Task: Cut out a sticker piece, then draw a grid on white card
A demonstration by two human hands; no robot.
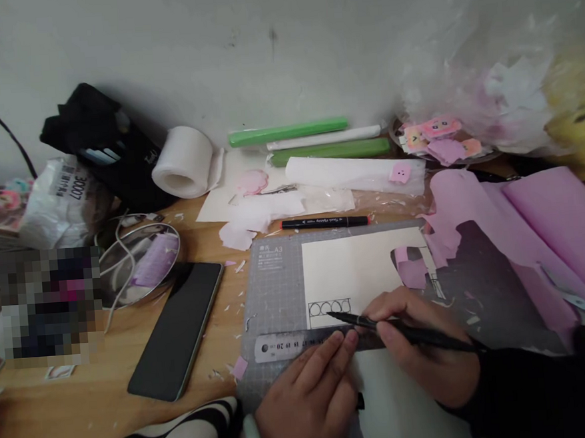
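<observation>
My right hand (427,363) grips a black marker pen (421,334) in a writing hold. Its fine tip meets the cream paper (349,268) at a drawn rectangle (329,308) holding a row of circles. My left hand (310,398) lies with fingers stretched out on the metal ruler (286,346), which runs along the paper's near edge. Under these is a grey cutting mat (278,297). A second pale sheet (400,398) lies nearer to me, partly under my right hand. Pink scraps (411,267) rest on the paper's right part.
A black phone (177,330) lies left of the mat, near a round metal dish (175,254). A capped marker (323,223) lies behind the mat. Purple-pink sheets (558,220) and scissors (578,299) sit at right. A paper roll (185,160) and green rolls (291,132) stand farther back.
</observation>
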